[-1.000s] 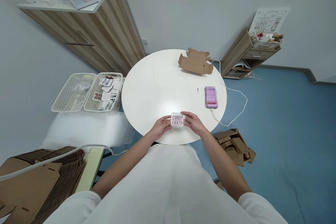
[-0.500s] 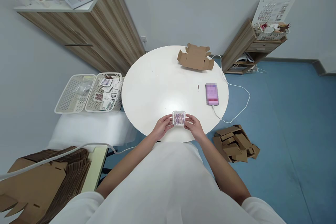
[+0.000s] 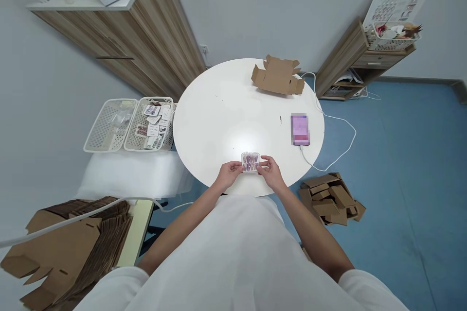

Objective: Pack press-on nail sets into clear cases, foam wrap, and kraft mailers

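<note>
A small clear plastic case (image 3: 250, 161) with purple pieces inside sits at the near edge of the round white table (image 3: 226, 116). My left hand (image 3: 229, 175) pinches its left end and my right hand (image 3: 270, 172) pinches its right end. Both hands have fingers curled around the case. A flat unfolded cardboard box (image 3: 278, 76) lies at the far side of the table. A phone (image 3: 300, 129) with a white cable lies on the right part of the table.
Two white mesh baskets (image 3: 128, 124) stand to the left, one holding printed cards. Stacked flat cardboard (image 3: 76, 248) lies at the lower left. Cardboard scraps (image 3: 332, 198) are on the blue floor at right. Wooden cabinets stand along the wall.
The hands and case have stayed together at the table's near edge. The camera view has shifted slightly, so the scene sits a little to the right and higher.
</note>
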Demonstrator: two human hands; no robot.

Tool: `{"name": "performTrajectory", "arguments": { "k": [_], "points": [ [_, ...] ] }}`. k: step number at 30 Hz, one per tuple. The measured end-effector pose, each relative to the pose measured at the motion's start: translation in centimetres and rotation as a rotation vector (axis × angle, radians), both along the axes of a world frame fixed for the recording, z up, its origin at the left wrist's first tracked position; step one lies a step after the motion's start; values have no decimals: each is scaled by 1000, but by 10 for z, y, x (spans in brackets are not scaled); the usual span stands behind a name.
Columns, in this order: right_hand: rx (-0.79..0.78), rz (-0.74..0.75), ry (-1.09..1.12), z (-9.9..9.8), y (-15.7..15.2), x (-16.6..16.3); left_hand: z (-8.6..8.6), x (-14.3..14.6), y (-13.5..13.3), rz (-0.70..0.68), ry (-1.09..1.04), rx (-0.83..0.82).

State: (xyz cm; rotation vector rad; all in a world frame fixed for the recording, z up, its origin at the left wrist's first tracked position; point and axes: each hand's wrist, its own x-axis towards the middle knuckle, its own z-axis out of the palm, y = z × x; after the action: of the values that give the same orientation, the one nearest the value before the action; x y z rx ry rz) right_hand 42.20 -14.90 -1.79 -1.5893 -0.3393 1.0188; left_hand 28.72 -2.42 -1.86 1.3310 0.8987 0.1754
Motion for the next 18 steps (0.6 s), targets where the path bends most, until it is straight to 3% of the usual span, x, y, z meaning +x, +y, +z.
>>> {"name": "performTrajectory", "arguments": {
  "k": [11,18],
  "points": [
    [-7,161,-77,-1,24,-18,4,-30,14,-58,42,389],
    [-60,115,-96,-3,69,-46,-3,-51,42,49,77,439]
  ]
}}
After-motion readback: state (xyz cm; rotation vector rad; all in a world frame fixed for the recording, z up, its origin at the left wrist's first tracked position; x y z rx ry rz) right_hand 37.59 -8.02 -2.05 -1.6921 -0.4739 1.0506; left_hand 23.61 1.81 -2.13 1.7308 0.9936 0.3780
